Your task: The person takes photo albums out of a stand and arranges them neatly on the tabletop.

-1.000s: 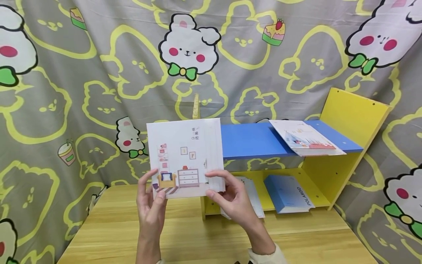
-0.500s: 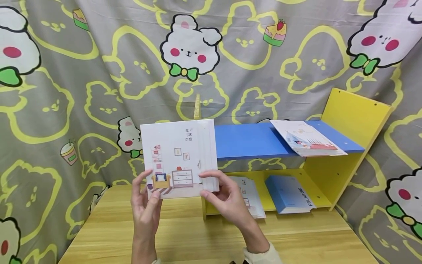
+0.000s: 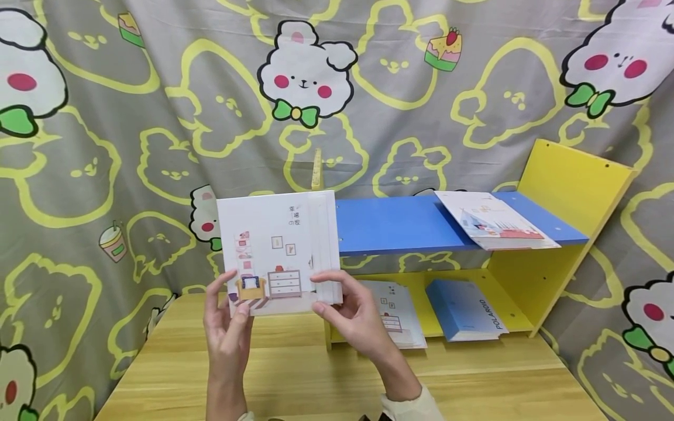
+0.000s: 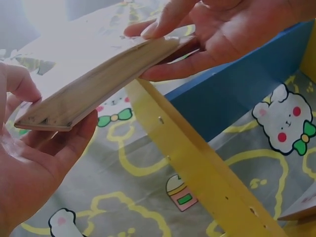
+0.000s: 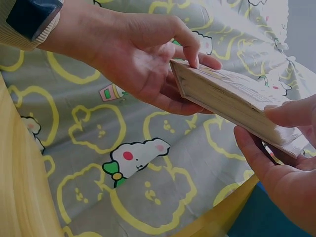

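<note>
A white photo album [image 3: 310, 222] with a drawn armchair and drawers on its cover is held up before me. My left hand [image 3: 227, 330] pinches its lower left corner, thumb on the front cover. On the lower right edge, my right hand [image 3: 363, 321] grips it between thumb and fingers. The thick block of page edges [image 4: 108, 81] shows between two hard covers in the left wrist view. From the right wrist view, the fingers of both hands lie above and below the album [image 5: 232, 106] at opposite ends. Its back cover is hidden in the head view.
Behind stands a yellow and blue shelf [image 3: 389, 225] on a wooden table [image 3: 295, 380]. Its blue top board bears white albums [image 3: 495, 219]. Below lie a similar white album [image 3: 397, 316] and a blue POLAROID album [image 3: 466, 310]. A patterned curtain [image 3: 221, 140] hangs behind.
Both hands have shifted left with the photo album between them, keeping their grip. More of the white album on the lower shelf now shows.
</note>
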{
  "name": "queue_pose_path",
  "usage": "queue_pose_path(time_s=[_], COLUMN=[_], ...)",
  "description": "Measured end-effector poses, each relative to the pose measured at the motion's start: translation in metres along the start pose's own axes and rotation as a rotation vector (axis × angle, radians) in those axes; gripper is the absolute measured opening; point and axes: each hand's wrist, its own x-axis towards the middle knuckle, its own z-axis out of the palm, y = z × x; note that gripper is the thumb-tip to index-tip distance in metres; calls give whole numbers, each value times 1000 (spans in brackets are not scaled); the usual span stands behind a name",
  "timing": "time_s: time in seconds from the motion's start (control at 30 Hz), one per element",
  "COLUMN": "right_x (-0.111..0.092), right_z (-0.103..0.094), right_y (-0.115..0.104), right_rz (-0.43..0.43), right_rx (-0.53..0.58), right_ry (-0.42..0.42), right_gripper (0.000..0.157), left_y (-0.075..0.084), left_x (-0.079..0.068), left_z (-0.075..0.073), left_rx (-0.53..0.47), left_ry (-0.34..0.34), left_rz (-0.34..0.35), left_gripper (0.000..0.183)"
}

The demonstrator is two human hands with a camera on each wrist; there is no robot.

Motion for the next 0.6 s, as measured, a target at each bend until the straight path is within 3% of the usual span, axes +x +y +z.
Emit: queue_pose_path(time_s=[0.6], right_x=[5], right_z=[12], right_y=[7], right_rz=[13], right_rx=[43], right_ry=[-16], right_gripper=[39], left_y=[5], left_x=[0], left_z=[-12], left_rx=[-13], left_ry=[12], left_rz=[15], left_gripper=[59])
